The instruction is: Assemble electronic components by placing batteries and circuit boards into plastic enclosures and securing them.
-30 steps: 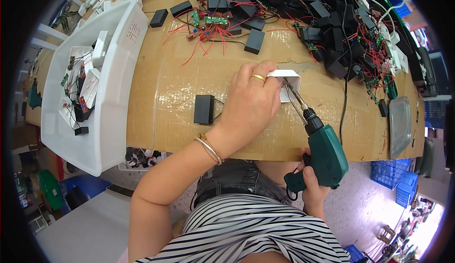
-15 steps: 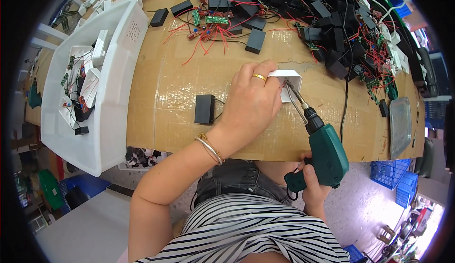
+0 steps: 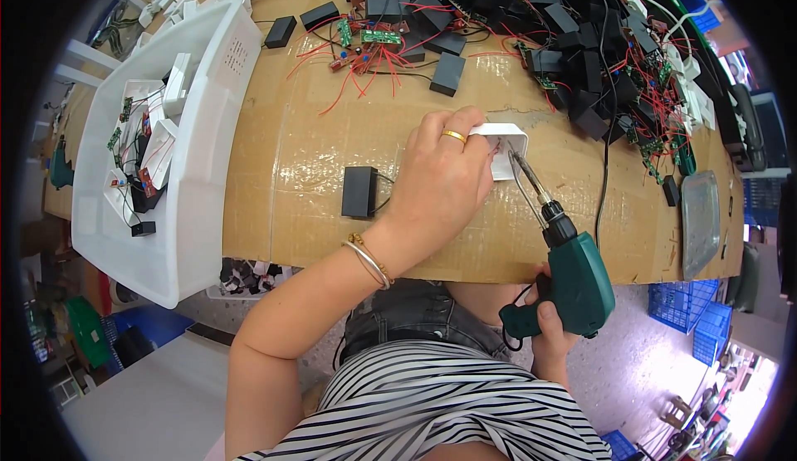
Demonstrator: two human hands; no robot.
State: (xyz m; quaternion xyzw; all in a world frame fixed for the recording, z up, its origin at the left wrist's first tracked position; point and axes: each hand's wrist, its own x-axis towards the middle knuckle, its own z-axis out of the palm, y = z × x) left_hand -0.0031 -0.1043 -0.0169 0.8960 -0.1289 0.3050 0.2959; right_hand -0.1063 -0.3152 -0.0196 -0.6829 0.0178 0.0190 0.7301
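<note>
Head view: my left hand (image 3: 444, 166) has its fingers clamped on the white case (image 3: 501, 129) over the cardboard (image 3: 311, 141); my right hand (image 3: 551, 336) is wrapped around the green soldering gun (image 3: 579, 287), its tip at the case's opening.

Brown desk, loaded along its far side.
The desk (image 3: 307, 129) has a shiny, scuffed brown top, and a lone black box (image 3: 359, 191) lies near its front edge, dark wires leaving the box's right side. Left of that box stands a white bin (image 3: 202, 195). Well beyond the box, to its right, a heap of black boxes (image 3: 585, 63) lies tangled with red wires and circuit boards; straight beyond it is a green board (image 3: 382, 37). Well to its right are a black cable (image 3: 607, 162) and, farther over, a shallow greyish tray (image 3: 701, 220).
</note>
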